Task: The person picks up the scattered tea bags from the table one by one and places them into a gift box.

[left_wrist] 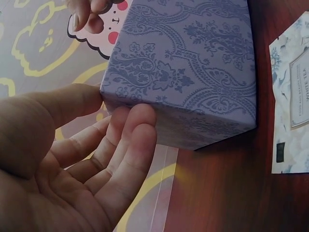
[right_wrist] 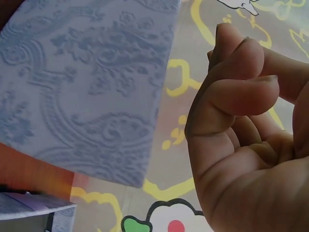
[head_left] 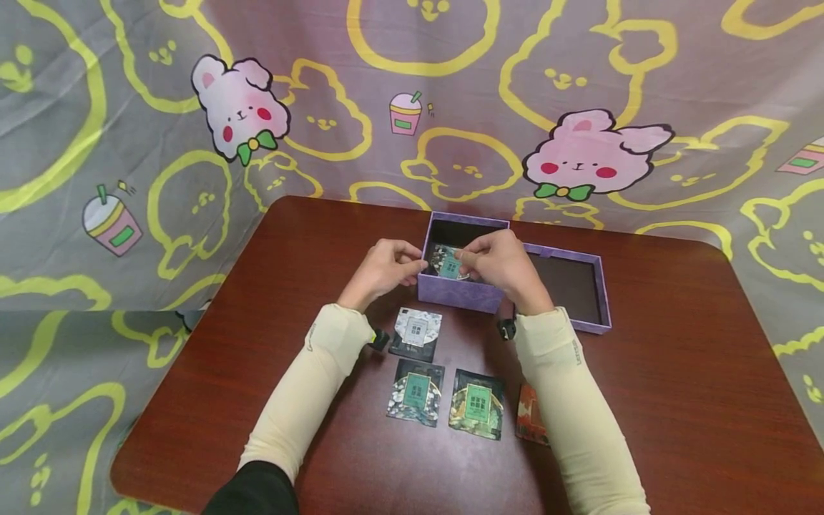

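Observation:
A lidless purple patterned box (head_left: 457, 293) stands toward the back of the table, its dark inside facing up. In it shows a sachet (head_left: 449, 266) with a teal label. My right hand (head_left: 502, 261) is over the box opening; its fingertips overlap the sachet in the head view. The right wrist view shows those fingers (right_wrist: 212, 106) bent, with no sachet visible between them. At the box's left side is my left hand (head_left: 389, 268). In the left wrist view its thumb touches the box corner, and the relaxed fingers (left_wrist: 140, 140) lie beside the wall.
The shallow purple box lid (head_left: 605, 293) lies inside-up to the right. Nearer me lie a white-and-black sachet (head_left: 417, 334), a teal-labelled sachet (head_left: 415, 393), a green-labelled sachet (head_left: 476, 404) and an orange-red sachet (head_left: 531, 416) partly behind my right sleeve. Patterned cloth (head_left: 450, 107) hangs behind the table.

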Demonstrator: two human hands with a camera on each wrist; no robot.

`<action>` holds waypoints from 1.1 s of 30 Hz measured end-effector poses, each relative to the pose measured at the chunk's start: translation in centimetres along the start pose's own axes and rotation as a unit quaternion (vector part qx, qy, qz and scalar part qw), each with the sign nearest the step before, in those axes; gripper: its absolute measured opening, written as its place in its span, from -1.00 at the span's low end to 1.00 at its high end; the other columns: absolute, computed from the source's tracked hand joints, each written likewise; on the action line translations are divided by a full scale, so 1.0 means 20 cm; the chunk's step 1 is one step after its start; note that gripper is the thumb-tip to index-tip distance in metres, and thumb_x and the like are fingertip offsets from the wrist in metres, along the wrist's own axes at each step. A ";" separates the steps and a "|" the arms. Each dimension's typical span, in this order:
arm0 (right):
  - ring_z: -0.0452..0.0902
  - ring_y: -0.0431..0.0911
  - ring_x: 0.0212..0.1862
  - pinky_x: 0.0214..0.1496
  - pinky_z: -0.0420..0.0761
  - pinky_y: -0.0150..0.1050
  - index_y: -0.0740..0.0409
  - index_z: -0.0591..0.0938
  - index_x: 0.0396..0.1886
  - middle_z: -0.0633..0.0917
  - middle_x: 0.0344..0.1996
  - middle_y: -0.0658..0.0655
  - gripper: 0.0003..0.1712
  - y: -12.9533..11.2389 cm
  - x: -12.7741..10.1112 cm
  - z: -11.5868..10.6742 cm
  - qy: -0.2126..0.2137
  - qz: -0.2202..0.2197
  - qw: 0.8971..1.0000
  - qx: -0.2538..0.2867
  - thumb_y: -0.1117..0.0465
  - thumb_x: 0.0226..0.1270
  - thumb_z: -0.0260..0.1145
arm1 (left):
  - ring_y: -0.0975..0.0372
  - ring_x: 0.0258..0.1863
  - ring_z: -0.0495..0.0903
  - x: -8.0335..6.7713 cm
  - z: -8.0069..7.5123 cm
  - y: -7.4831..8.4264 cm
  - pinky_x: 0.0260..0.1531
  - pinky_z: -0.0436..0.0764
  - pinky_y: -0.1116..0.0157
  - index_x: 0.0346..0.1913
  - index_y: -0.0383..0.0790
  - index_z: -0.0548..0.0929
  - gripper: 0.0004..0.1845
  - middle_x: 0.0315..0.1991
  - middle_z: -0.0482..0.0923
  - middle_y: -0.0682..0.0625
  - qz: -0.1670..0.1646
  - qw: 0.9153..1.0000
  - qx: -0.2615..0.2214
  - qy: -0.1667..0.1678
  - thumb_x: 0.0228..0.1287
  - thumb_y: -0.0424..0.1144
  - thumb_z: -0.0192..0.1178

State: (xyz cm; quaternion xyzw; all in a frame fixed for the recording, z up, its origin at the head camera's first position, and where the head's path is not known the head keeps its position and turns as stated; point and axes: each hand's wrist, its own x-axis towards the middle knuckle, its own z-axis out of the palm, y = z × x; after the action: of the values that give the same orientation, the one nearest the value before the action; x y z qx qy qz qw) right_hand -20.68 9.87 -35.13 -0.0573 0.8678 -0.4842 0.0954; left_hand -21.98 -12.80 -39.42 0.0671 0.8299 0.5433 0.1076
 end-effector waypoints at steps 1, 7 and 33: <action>0.67 0.05 -0.39 -0.34 0.57 -0.14 0.21 0.79 -0.30 0.75 -0.50 0.16 -0.82 0.00 -0.01 0.00 -0.001 0.000 1.000 0.003 0.18 0.40 0.39 | -0.14 -0.32 0.72 0.00 0.00 0.00 -0.17 0.69 -0.12 -0.01 -0.42 0.67 -0.71 -0.35 0.72 -0.14 -0.002 1.000 -0.002 0.001 0.33 -0.29 0.36; 0.71 0.13 -0.31 -0.20 0.68 0.04 0.26 0.79 -0.27 0.77 -0.43 0.21 -0.80 0.01 -0.05 0.03 -0.012 0.001 1.000 0.028 0.19 0.39 0.40 | -0.10 -0.34 0.73 0.00 0.00 0.00 -0.16 0.69 -0.12 -0.03 -0.39 0.68 -0.73 -0.33 0.72 -0.14 -0.007 1.000 -0.010 0.002 0.32 -0.29 0.38; 0.57 -0.14 -0.59 -0.53 0.49 -0.25 0.18 0.80 -0.51 0.69 -0.68 0.00 -0.78 0.10 -0.17 0.25 -0.029 -0.045 0.995 -0.081 0.18 0.31 0.44 | -0.13 -0.27 0.72 0.00 0.00 -0.01 -0.13 0.69 -0.09 0.06 -0.43 0.65 -0.64 -0.26 0.72 -0.17 -0.012 1.000 -0.015 -0.004 0.32 -0.27 0.38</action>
State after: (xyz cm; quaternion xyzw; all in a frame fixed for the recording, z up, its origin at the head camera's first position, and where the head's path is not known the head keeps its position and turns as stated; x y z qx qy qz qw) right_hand -16.30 7.48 -39.04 -0.1176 0.8975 -0.4145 0.0938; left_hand -22.02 -12.89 -39.57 0.0581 0.8218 0.5543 0.1186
